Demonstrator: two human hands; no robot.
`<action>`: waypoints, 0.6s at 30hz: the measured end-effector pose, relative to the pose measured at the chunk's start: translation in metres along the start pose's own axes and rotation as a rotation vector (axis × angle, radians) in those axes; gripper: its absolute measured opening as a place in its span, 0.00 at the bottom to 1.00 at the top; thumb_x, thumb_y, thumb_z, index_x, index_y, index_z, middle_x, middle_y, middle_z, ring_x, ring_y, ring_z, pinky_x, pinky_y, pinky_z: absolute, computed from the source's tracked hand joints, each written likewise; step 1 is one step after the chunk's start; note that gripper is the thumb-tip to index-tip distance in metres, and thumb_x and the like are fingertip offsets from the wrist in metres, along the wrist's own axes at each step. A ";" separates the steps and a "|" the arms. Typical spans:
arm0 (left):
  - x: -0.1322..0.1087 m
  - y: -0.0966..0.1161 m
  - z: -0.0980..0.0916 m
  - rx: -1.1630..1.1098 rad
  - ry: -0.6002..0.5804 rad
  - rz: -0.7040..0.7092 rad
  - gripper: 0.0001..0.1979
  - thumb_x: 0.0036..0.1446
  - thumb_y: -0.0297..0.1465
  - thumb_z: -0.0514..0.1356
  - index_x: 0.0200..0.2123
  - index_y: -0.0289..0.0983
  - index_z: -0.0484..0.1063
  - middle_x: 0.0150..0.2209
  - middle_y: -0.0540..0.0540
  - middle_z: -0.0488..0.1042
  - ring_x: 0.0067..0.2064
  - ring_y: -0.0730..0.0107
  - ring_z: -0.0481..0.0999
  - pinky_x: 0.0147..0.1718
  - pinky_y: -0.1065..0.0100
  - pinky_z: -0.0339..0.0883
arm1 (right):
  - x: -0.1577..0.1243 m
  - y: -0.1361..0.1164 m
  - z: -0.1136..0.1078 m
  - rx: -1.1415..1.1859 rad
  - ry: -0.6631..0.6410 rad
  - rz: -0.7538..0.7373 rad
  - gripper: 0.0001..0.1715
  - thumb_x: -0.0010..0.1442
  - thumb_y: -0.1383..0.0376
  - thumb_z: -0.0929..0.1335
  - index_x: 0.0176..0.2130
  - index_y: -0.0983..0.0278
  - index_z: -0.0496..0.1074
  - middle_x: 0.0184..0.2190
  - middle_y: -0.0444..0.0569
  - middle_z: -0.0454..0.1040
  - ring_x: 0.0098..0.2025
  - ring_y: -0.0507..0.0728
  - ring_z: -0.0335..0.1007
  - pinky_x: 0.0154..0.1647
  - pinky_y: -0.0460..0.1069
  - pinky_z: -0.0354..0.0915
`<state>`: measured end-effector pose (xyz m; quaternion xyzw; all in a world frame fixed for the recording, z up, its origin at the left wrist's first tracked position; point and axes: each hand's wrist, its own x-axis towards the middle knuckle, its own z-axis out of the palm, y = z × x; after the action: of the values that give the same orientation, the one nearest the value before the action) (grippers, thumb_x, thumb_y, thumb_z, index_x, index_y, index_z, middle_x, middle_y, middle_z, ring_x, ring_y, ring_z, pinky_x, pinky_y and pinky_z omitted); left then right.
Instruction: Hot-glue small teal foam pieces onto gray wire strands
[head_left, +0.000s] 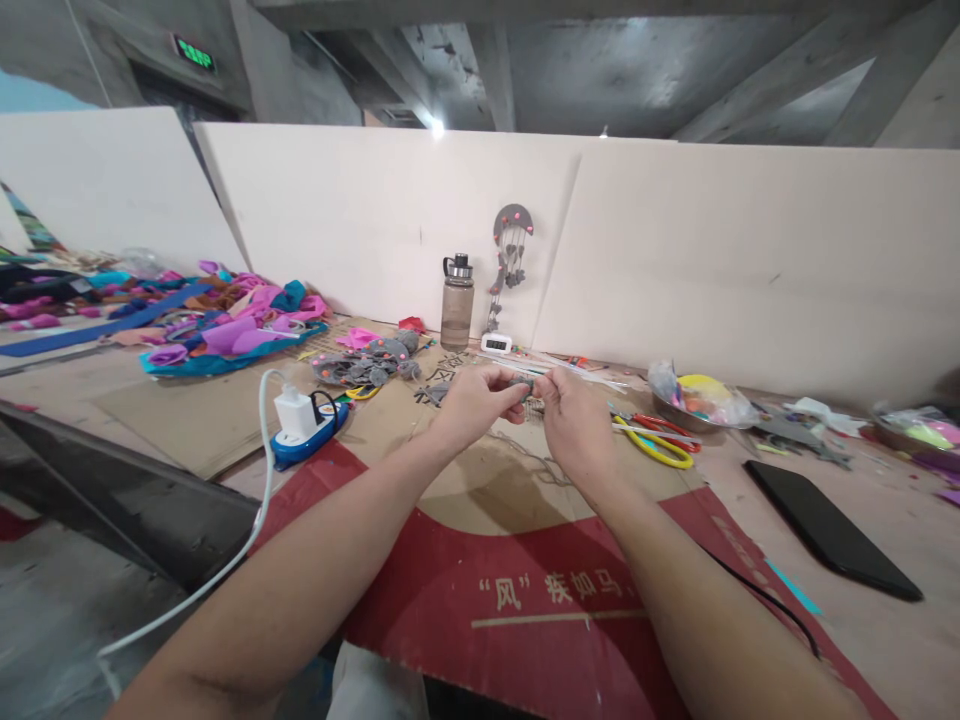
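Note:
My left hand (480,402) is closed, its thumb and fingers pinching a small grey felt piece (523,383) above the cardboard. Right beside it, my right hand (576,425) makes a tight pinch at the piece's right end; what exactly lies between those fingertips is hidden. A thin grey string (529,455) trails on the cardboard sheet (480,510) below both hands. Behind the left hand sits a heap of grey felt parts with pink dots (364,365). Scissors with yellow handles (660,448) lie just right of my right hand, with a red-handled tool (667,425) next to them.
A water bottle (457,305) and small digital clock (496,344) stand at the back, near a hanging grey felt ornament (514,225). To the left are a blue power strip with white charger (296,418) and colourful fabric (240,330). A metal bowl (682,412) and black phone (831,525) are right.

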<state>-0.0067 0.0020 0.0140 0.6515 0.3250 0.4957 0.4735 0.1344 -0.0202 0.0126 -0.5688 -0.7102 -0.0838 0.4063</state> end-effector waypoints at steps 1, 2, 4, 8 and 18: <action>0.000 0.000 0.000 -0.003 -0.004 0.005 0.06 0.51 0.30 0.62 0.28 0.31 0.72 0.21 0.51 0.71 0.22 0.78 0.72 0.26 0.74 0.71 | 0.000 0.000 0.000 -0.005 -0.008 0.008 0.17 0.65 0.60 0.56 0.28 0.62 0.63 0.26 0.47 0.69 0.30 0.55 0.61 0.30 0.48 0.50; 0.000 0.001 0.000 -0.005 -0.008 0.010 0.07 0.51 0.31 0.62 0.28 0.31 0.72 0.22 0.51 0.71 0.22 0.78 0.72 0.26 0.74 0.71 | 0.000 0.000 -0.001 0.002 -0.018 0.018 0.18 0.65 0.59 0.56 0.28 0.62 0.63 0.25 0.47 0.69 0.29 0.55 0.61 0.30 0.48 0.50; 0.000 0.001 0.000 -0.002 -0.015 0.022 0.07 0.51 0.31 0.61 0.28 0.31 0.73 0.23 0.50 0.72 0.23 0.79 0.72 0.26 0.75 0.71 | 0.000 0.000 -0.001 0.049 -0.033 0.045 0.19 0.65 0.58 0.56 0.27 0.62 0.64 0.23 0.45 0.68 0.27 0.54 0.61 0.29 0.48 0.49; 0.000 0.000 0.000 0.011 -0.024 0.028 0.06 0.51 0.30 0.61 0.29 0.32 0.74 0.22 0.51 0.72 0.22 0.79 0.72 0.25 0.75 0.70 | 0.002 0.003 0.001 0.179 -0.049 0.104 0.20 0.63 0.56 0.58 0.24 0.61 0.64 0.18 0.42 0.65 0.23 0.53 0.58 0.27 0.47 0.49; 0.002 -0.006 0.000 -0.027 -0.055 0.035 0.06 0.50 0.29 0.62 0.31 0.32 0.75 0.24 0.49 0.74 0.23 0.77 0.73 0.29 0.71 0.72 | 0.004 0.005 0.005 0.175 -0.051 0.067 0.21 0.62 0.54 0.58 0.22 0.61 0.59 0.20 0.42 0.64 0.24 0.52 0.56 0.26 0.47 0.47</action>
<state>-0.0054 0.0062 0.0087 0.6641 0.2936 0.4902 0.4822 0.1367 -0.0125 0.0100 -0.5564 -0.7055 0.0069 0.4389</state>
